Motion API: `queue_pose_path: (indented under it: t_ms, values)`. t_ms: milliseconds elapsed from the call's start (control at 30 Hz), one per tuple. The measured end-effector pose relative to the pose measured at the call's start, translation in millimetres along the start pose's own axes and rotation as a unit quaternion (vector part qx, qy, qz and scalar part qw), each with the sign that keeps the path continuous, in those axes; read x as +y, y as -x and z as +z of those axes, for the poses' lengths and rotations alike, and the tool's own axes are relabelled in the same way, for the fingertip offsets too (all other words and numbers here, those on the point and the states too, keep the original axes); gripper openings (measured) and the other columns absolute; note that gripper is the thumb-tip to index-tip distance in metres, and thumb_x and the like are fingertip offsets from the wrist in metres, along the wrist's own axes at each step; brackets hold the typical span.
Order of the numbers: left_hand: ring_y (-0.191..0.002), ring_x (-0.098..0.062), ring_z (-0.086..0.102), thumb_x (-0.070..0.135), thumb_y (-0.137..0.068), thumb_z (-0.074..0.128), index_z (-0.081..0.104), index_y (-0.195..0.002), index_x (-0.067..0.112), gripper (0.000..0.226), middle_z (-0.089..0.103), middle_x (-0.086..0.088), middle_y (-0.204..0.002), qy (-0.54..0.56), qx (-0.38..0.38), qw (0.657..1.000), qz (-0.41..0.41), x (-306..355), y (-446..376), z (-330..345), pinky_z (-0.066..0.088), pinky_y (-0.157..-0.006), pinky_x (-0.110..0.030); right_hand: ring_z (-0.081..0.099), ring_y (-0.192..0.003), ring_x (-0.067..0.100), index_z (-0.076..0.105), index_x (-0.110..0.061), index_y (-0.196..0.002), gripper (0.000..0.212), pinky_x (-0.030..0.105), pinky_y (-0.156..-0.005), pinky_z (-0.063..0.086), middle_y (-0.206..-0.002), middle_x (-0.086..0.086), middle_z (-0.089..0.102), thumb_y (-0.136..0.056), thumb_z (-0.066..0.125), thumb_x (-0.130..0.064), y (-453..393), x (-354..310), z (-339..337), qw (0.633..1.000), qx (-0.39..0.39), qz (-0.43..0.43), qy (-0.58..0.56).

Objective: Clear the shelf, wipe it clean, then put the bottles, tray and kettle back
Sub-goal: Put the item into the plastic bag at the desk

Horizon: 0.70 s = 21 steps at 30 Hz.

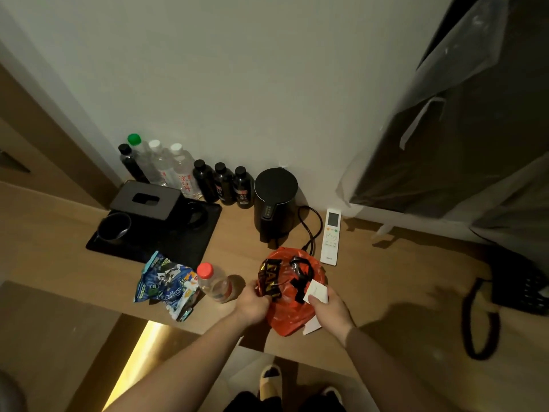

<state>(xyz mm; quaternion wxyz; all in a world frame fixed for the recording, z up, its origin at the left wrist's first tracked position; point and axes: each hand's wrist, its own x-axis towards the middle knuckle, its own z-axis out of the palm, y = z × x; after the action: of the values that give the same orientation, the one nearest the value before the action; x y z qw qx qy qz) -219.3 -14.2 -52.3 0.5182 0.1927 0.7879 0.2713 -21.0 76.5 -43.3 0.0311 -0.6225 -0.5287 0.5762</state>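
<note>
- Hands at the shelf's point(386, 281) front edge: left hand point(252, 304) has its fingers curled, pinching the rim of the red bag point(292, 310); right hand point(328, 307) pinches a white card point(316, 291) at the bag's mouth.
- Bag is thin and soft, likely light and slack; best gathered at the rim.
- Bottles point(184, 173) stand along the wall, kettle point(274, 203) right of them, corded; likely heaviest, so lift by the handle.
- Tray point(178, 242) at left carries cups; likely needs level, two-handed carrying.
</note>
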Motion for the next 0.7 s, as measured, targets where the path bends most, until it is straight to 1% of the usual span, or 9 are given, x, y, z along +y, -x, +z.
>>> queue_pose_path:
  t_ms: [100,200,267,333,433,533,567,633,700]
  values:
    - [-0.104,-0.024,0.070,0.025,-0.095,0.066,0.044,-0.140,0.021,0.050,0.066,0.000,-0.115,0.009,0.002,0.999,0.031,2.4,19.5,-1.9,0.060,-0.093,-0.045,0.065,-0.111,0.017,0.048,-0.025,-0.148,0.052,0.024,-0.070,0.054,-0.131,0.000,0.065,-0.099,0.065,-0.032,10.1,4.1,-2.2,0.999,0.013,0.010,-0.030]
    - [-0.112,-0.023,0.067,0.026,-0.097,0.067,0.050,-0.133,0.026,0.040,0.064,0.008,-0.118,0.005,0.007,0.997,0.077,2.6,46.0,-3.1,0.058,-0.097,-0.045,0.063,-0.112,0.016,0.046,-0.023,-0.150,0.057,0.019,-0.066,0.049,-0.134,0.001,0.063,-0.098,0.067,-0.031,23.3,11.5,-7.6,0.998,0.032,0.010,-0.044]
    - [-0.115,-0.019,0.064,0.024,-0.098,0.066,0.054,-0.130,0.028,0.035,0.060,0.016,-0.119,-0.018,0.014,0.993,0.114,0.1,61.7,-2.8,0.056,-0.101,-0.045,0.062,-0.106,0.011,0.047,-0.022,-0.149,0.056,0.015,-0.064,0.046,-0.133,0.001,0.063,-0.097,0.068,-0.028,34.7,16.1,-10.8,0.998,0.042,0.001,-0.048]
    - [-0.113,-0.017,0.065,0.022,-0.099,0.065,0.056,-0.129,0.029,0.032,0.061,0.017,-0.118,-0.033,0.022,0.990,0.132,-1.9,74.1,-1.8,0.057,-0.100,-0.043,0.060,-0.099,0.006,0.049,-0.021,-0.147,0.054,0.013,-0.062,0.044,-0.132,0.001,0.063,-0.097,0.068,-0.026,46.0,20.9,-13.5,0.998,0.047,-0.010,-0.049]
    - [-0.113,-0.013,0.061,0.024,-0.099,0.065,0.058,-0.129,0.029,0.031,0.062,0.013,-0.121,-0.057,0.040,0.985,0.157,-2.7,86.9,1.2,0.055,-0.097,-0.036,0.061,-0.109,0.012,0.050,-0.021,-0.146,0.055,0.016,-0.070,0.047,-0.133,0.002,0.063,-0.095,0.071,-0.027,62.6,29.4,-17.1,0.996,0.055,-0.025,-0.068]
    - [-0.116,-0.012,0.057,0.030,-0.095,0.068,0.057,-0.132,0.030,0.039,0.060,0.010,-0.127,-0.073,0.044,0.980,0.180,-3.3,98.8,5.0,0.054,-0.096,-0.037,0.061,-0.113,0.013,0.051,-0.024,-0.144,0.055,0.020,-0.074,0.049,-0.131,-0.001,0.064,-0.094,0.072,-0.031,81.3,38.5,-26.4,0.994,0.063,-0.033,-0.088]
    - [-0.117,-0.011,0.058,0.031,-0.095,0.068,0.056,-0.132,0.031,0.039,0.060,0.011,-0.128,-0.069,0.035,0.980,0.184,-4.3,102.8,7.8,0.056,-0.094,-0.034,0.061,-0.111,0.010,0.051,-0.025,-0.143,0.054,0.019,-0.072,0.049,-0.131,-0.003,0.064,-0.094,0.072,-0.031,88.0,41.3,-31.1,0.993,0.062,-0.034,-0.094]
    - [-0.116,-0.007,0.058,0.027,-0.097,0.068,0.056,-0.130,0.030,0.035,0.063,0.014,-0.124,-0.071,0.021,0.978,0.196,-3.5,113.8,15.4,0.053,-0.081,-0.017,0.060,-0.106,0.004,0.051,-0.029,-0.140,0.049,0.018,-0.070,0.049,-0.128,-0.005,0.063,-0.095,0.071,-0.031,104.1,44.9,-42.2,0.992,0.058,-0.041,-0.108]
    - [-0.117,-0.007,0.061,0.025,-0.097,0.068,0.058,-0.128,0.031,0.033,0.067,0.015,-0.121,-0.074,0.016,0.973,0.217,-3.3,123.2,25.8,0.052,-0.072,-0.012,0.061,-0.102,0.000,0.054,-0.032,-0.131,0.040,0.018,-0.070,0.049,-0.124,-0.008,0.066,-0.095,0.071,-0.028,121.5,51.0,-55.3,0.988,0.064,-0.051,-0.129]
